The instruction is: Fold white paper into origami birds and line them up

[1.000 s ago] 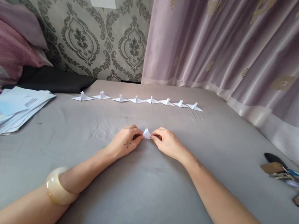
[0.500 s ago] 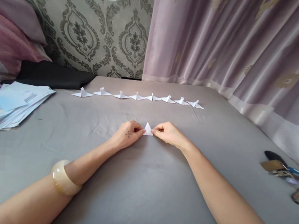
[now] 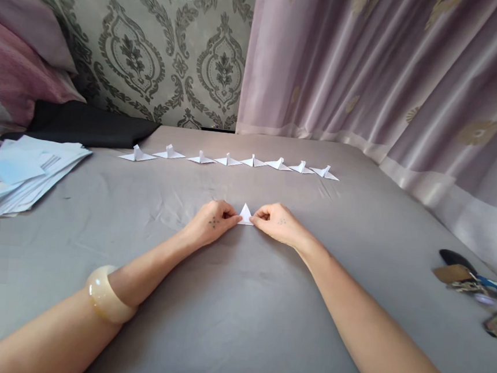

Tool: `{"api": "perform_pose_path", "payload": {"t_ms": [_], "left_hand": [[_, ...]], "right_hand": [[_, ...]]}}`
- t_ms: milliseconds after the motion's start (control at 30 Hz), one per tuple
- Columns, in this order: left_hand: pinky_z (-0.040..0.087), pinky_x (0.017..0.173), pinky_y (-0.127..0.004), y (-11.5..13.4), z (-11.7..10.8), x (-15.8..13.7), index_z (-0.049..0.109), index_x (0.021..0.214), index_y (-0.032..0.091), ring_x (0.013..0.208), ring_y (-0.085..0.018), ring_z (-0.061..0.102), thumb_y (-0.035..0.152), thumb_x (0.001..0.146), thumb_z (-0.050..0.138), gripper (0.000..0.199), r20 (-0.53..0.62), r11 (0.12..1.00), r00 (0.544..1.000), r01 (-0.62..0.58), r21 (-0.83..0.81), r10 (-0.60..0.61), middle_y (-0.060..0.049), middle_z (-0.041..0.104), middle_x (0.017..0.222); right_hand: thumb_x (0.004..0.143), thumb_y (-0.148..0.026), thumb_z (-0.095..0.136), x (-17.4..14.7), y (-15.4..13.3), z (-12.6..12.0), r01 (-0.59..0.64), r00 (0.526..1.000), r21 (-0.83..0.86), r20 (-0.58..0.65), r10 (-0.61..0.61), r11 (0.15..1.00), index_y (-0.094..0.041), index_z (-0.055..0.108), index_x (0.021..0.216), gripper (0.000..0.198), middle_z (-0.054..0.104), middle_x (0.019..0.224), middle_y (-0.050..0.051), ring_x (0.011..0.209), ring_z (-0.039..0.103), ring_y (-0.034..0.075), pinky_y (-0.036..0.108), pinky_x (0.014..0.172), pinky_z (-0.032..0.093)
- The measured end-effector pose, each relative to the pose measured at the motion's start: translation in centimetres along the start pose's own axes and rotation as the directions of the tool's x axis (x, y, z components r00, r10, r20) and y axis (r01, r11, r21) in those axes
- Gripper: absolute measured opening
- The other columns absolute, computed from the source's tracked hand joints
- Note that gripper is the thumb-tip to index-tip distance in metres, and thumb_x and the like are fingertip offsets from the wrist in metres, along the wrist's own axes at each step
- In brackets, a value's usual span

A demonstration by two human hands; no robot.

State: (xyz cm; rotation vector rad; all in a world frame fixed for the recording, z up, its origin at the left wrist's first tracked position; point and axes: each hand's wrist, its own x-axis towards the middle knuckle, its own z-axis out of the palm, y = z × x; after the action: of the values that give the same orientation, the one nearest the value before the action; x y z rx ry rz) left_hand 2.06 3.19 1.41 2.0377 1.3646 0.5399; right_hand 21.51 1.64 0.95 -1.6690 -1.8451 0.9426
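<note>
A small white folded paper triangle (image 3: 246, 215), point away from me, is held between my hands over the grey sheet (image 3: 237, 313). My left hand (image 3: 214, 220) pinches its left edge between thumb and fingers. On the opposite side, my right hand (image 3: 281, 222) grips the right edge in the same way, the other fingers curled under. Beyond them stretches a row of several folded white paper pieces (image 3: 227, 160), each with flat side points and a raised middle. A cream bangle (image 3: 111, 295) circles my left forearm.
At the left lies a stack of papers (image 3: 23, 175), with a black cloth (image 3: 88, 125) behind it. Keys with a brown tag (image 3: 454, 274) and other small items rest at the right. A patterned wall (image 3: 173, 52) and mauve curtain (image 3: 320, 65) border the far side.
Both hands keep their pinch on the paper triangle with hardly any movement. The view has shifted very slightly.
</note>
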Motion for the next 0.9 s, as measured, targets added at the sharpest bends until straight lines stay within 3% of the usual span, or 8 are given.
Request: {"api": "perform_pose_path", "payload": {"t_ms": [267, 600, 767, 833, 900], "left_hand": [[0.041, 0.061, -0.027, -0.4, 0.4, 0.0, 0.064, 0.072, 0.018, 0.07, -0.018, 0.058, 0.039, 0.081, 0.051, 0.026, -0.003, 0.994, 0.999, -0.034, 0.103, 0.035, -0.005, 0.062, 0.082], [0.042, 0.063, -0.028, -1.8, 1.1, 0.2, 0.058, 0.073, 0.019, 0.074, -0.019, 0.057, 0.036, 0.087, 0.048, 0.024, 0.009, 0.968, 0.992, -0.124, 0.216, 0.125, -0.004, 0.058, 0.083], [0.046, 0.071, -0.031, -1.8, 1.5, -0.2, 0.056, 0.094, 0.02, 0.086, -0.02, 0.056, 0.029, 0.091, 0.045, 0.015, -0.03, 0.924, 0.967, -0.233, 0.302, 0.254, -0.004, 0.059, 0.091], [0.047, 0.075, -0.031, -1.4, 1.5, -0.6, 0.056, 0.101, 0.021, 0.091, -0.02, 0.056, 0.024, 0.094, 0.038, 0.019, 0.012, 0.882, 0.942, -0.319, 0.346, 0.336, -0.005, 0.059, 0.097], [0.047, 0.076, -0.029, -1.0, 1.4, -1.1, 0.059, 0.101, 0.02, 0.092, -0.019, 0.055, 0.017, 0.095, 0.033, 0.026, 0.082, 0.821, 0.914, -0.395, 0.413, 0.398, -0.005, 0.06, 0.098]], "right_hand": [[0.077, -0.036, 0.057, -0.3, -0.3, 0.3, 0.002, 1.0, -0.085, -0.018, -0.003, 0.996, -0.021, 0.066, 0.07, 0.019, 0.066, 0.069, 0.001, 0.057, 0.054, 0.013, 0.025, 0.053, 0.037], [0.084, -0.035, 0.053, -0.7, -0.8, 0.4, 0.03, 1.0, -0.209, 0.007, -0.029, 0.977, -0.022, 0.062, 0.075, 0.018, 0.065, 0.074, 0.001, 0.067, 0.057, 0.014, 0.024, 0.058, 0.037], [0.087, -0.03, 0.055, -0.9, -0.5, 0.8, 0.097, 0.992, -0.293, -0.052, -0.118, 0.951, -0.02, 0.058, 0.083, 0.012, 0.063, 0.086, 0.003, 0.076, 0.057, 0.015, 0.025, 0.064, 0.037], [0.087, -0.024, 0.055, -1.2, -0.5, 1.0, 0.163, 0.978, -0.31, -0.072, -0.194, 0.937, -0.021, 0.057, 0.091, 0.006, 0.061, 0.092, 0.002, 0.079, 0.057, 0.014, 0.024, 0.066, 0.036], [0.09, -0.018, 0.049, -1.7, -0.7, 1.2, 0.223, 0.965, -0.347, -0.052, -0.257, 0.911, -0.024, 0.058, 0.099, 0.014, 0.061, 0.097, 0.002, 0.08, 0.057, 0.014, 0.024, 0.065, 0.035]]}}
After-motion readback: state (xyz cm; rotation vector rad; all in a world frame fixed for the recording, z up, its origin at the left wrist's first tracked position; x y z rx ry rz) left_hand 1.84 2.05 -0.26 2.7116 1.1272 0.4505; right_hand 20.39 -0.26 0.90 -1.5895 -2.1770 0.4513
